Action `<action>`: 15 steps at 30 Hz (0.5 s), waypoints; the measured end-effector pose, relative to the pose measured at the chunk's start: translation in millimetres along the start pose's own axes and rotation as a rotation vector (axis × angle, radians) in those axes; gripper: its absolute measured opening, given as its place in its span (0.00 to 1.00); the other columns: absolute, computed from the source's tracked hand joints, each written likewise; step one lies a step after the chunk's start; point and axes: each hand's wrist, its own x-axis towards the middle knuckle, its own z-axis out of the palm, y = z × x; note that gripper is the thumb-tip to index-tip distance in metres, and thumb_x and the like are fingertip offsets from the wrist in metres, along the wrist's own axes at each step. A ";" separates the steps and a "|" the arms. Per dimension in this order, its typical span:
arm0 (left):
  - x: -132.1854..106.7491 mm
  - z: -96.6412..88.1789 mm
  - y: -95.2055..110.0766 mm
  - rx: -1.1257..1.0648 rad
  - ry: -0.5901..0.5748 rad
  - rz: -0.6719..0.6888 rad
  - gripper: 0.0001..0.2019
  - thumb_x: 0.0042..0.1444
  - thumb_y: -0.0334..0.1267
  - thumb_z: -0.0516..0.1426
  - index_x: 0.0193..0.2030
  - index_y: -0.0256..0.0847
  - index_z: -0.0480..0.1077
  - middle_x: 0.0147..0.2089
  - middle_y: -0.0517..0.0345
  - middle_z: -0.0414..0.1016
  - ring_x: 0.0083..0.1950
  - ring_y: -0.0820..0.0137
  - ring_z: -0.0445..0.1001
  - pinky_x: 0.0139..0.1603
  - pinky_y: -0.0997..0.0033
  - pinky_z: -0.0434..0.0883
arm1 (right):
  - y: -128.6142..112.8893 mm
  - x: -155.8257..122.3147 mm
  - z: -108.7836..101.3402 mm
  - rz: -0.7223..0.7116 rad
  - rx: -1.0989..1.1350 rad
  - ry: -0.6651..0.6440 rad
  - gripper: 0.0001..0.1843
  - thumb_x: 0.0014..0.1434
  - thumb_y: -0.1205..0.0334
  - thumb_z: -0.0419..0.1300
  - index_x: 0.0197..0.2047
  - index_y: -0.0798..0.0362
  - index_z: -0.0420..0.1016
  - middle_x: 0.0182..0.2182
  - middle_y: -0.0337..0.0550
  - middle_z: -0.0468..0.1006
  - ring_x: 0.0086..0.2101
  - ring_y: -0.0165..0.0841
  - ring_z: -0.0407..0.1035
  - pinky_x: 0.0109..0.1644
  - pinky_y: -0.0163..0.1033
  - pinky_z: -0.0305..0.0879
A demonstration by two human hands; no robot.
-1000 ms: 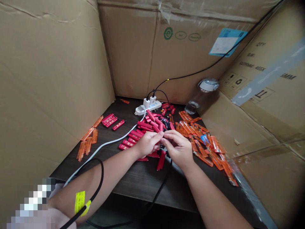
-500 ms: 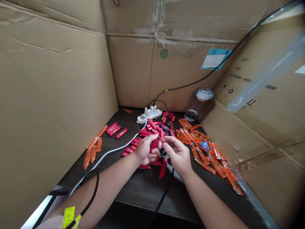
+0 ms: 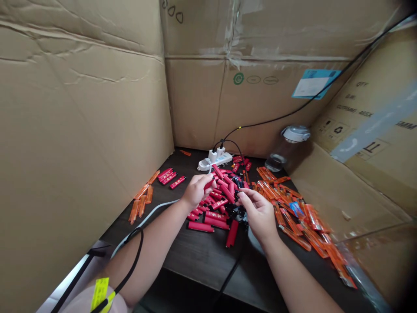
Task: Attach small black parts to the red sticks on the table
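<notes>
Dark tabletop [image 3: 195, 256] boxed in by cardboard walls [image 3: 81, 108] on the left, far and right sides. Near the far edge, a white power strip [image 3: 215, 161] with two plugs in it; toward the far right corner, a clear water bottle [image 3: 286, 145] with a white lid. Along the left edge, a small group of orange lighters [image 3: 140, 202], and just beside them a few red lighters [image 3: 167, 176] lying side by side, neatly apart from the rest. Far more still loose than set apart: a heap of red lighters [image 3: 224, 193] mixed with small black parts [image 3: 237, 212] filling the middle of the table, and a wider scatter of orange lighters [image 3: 293, 213] spreading toward the right edge. Both hands directly over the red heap. Left hand [image 3: 197, 191] curled nearly closed, apparently pinching the end of a red lighter [image 3: 208, 184]. Right hand [image 3: 257, 215] half-curled, its fingers [image 3: 244, 196] just beside the black parts; whether those fingers hold anything, impossible to tell from this angle.
</notes>
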 end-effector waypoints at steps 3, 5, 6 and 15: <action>8.8 -22.5 8.3 0.479 0.134 0.158 0.21 0.54 0.53 0.50 0.24 0.36 0.68 0.18 0.61 0.61 0.21 0.76 0.60 0.24 0.76 0.56 | 2.2 2.0 -1.1 -0.021 -0.049 -0.009 0.20 0.51 0.48 0.63 0.39 0.57 0.75 0.30 0.46 0.79 0.27 0.33 0.72 0.35 0.42 0.72; 15.8 -41.5 11.7 0.941 0.365 0.166 0.22 0.57 0.54 0.48 0.26 0.38 0.71 0.25 0.54 0.71 0.30 0.69 0.69 0.29 0.73 0.60 | 4.4 3.0 -2.3 -0.072 -0.109 -0.024 0.20 0.52 0.48 0.62 0.39 0.57 0.74 0.31 0.47 0.78 0.28 0.34 0.72 0.35 0.42 0.71; 19.4 -50.9 12.4 1.132 0.454 0.078 0.23 0.58 0.54 0.47 0.30 0.38 0.73 0.30 0.50 0.75 0.34 0.65 0.72 0.31 0.71 0.61 | 5.5 3.4 -3.0 -0.110 -0.149 -0.035 0.19 0.53 0.48 0.61 0.39 0.57 0.74 0.32 0.47 0.78 0.29 0.34 0.72 0.35 0.42 0.71; 36.1 -88.7 -5.5 1.511 0.438 -0.332 0.14 0.55 0.37 0.54 0.45 0.34 0.74 0.49 0.36 0.75 0.50 0.53 0.74 0.45 0.62 0.68 | 6.0 5.9 -9.1 -0.332 -0.360 -0.105 0.13 0.59 0.53 0.57 0.38 0.55 0.74 0.33 0.46 0.74 0.32 0.33 0.70 0.36 0.39 0.69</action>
